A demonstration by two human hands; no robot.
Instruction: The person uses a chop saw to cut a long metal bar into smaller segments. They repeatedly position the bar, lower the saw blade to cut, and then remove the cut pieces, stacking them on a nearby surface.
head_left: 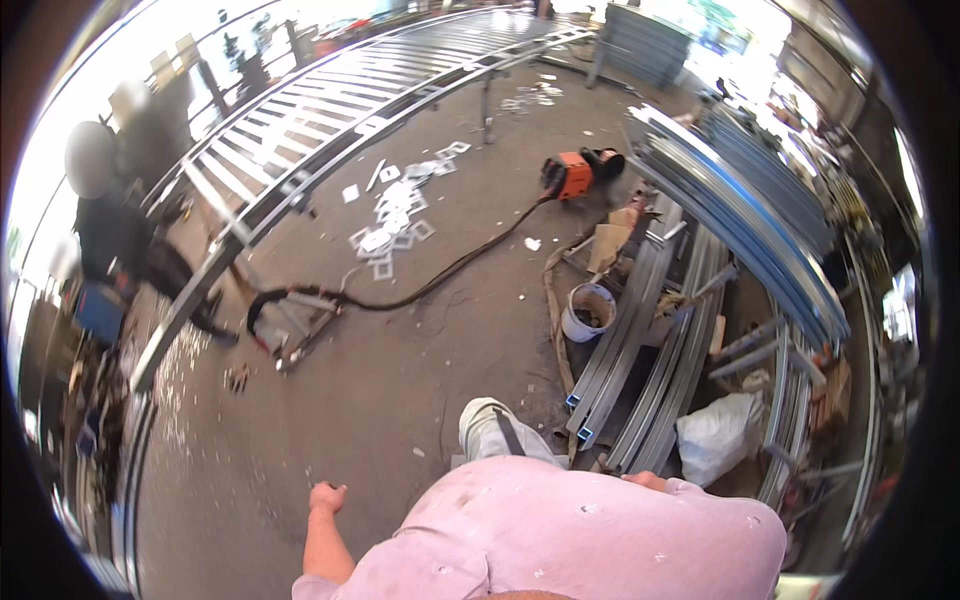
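My left hand [327, 496] hangs low over the brown floor, beside my body. Its fingers are curled in, and whatever they may hold is hidden. My right hand [648, 481] shows only in part past the pink shirt; its fingers cannot be made out. Nearest to it are a white sack [718, 440] and long grey metal tubes [625, 320] lying on the floor. One foot in a light shoe [482, 415] is in front of my body.
A slatted metal frame [300, 125] spans the far left, with a person [125, 225] beside it. An orange machine [572, 176] trails a dark cable [430, 290] across the floor. White square plates [395, 210], a white bucket [588, 312] and stacked metal profiles [745, 200] stand ahead.
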